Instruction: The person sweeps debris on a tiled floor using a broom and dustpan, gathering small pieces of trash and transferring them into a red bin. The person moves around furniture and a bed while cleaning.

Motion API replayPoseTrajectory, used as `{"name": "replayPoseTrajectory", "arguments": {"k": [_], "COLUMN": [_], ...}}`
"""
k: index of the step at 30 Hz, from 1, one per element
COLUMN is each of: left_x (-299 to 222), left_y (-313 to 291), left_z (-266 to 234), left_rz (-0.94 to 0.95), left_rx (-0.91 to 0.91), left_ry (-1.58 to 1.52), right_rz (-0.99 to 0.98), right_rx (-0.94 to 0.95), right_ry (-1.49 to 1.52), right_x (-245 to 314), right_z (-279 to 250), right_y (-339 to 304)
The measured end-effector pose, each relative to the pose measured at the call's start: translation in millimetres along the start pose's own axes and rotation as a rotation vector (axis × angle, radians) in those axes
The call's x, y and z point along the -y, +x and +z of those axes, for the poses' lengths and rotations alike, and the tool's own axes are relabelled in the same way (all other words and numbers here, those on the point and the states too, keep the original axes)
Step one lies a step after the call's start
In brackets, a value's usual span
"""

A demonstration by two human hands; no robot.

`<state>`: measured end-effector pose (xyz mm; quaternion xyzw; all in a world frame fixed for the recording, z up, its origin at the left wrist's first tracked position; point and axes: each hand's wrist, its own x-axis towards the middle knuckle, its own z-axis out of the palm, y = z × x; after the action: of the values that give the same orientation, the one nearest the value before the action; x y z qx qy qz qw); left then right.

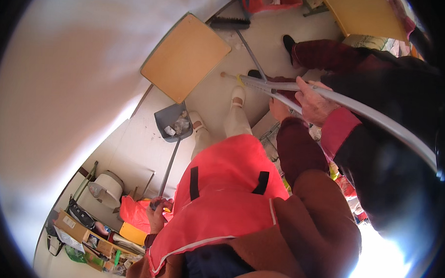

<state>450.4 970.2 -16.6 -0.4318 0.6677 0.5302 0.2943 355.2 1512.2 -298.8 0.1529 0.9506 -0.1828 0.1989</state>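
A grey dustpan (173, 121) is sitting on the pale floor (219, 97) by a yellow-topped surface (185, 57) — crumpled paper scraps (178, 125) are lying inside it. The left hand (157, 212) is closing around the top of its long handle (168, 169). The right hand (280, 110) is gripping a grey broom pole (263, 86) — another person's hand (314, 103) is holding it too.

One dustpan (173, 121), two wooden desks (185, 57), one broom (230, 23), two white shoes (238, 96).

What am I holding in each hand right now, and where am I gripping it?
The left hand grips the top end of the dustpan's long handle; the dustpan rests on the floor. The right hand holds the broom stick partway along its length.
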Motion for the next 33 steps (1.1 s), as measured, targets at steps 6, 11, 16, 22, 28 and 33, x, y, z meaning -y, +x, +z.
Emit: {"name": "replayPoseTrajectory", "arguments": {"k": [6, 11, 16, 22, 28, 33], "left_x": [-3.2, -11.3, -2.5, -25.4, -24.5, -21.5], "left_y": [1.3, -11.8, -1.4, -9.9, -6.0, -0.5], "left_z": [-5.3, 14.1, 7.2, 20.1, 15.8, 10.2], "left_rz": [0.011, 0.018, 0.023, -0.016, -0.021, -0.02], "left_rx": [0.02, 0.024, 0.012, 0.013, 0.0, 0.019], "left_ry": [0.044, -0.11, -0.078, -0.061, -0.032, 0.003], "right_rz": [-0.017, 0.124, 0.046, 0.089, 0.216, 0.049], "right_rx": [-0.068, 0.065, -0.04, 0.097, 0.128, 0.021], "right_ry": [-0.042, 0.09, 0.203, 0.055, 0.138, 0.071], "right_x": [-9.6, 8.8, -2.1, 21.4, 59.9, 28.2], "right_z": [-2.7, -85.2, -82.4, -21.8, -16.7, -51.4], "right_y": [-17.9, -79.3, -111.4, -6.2, 18.2, -15.3]}}
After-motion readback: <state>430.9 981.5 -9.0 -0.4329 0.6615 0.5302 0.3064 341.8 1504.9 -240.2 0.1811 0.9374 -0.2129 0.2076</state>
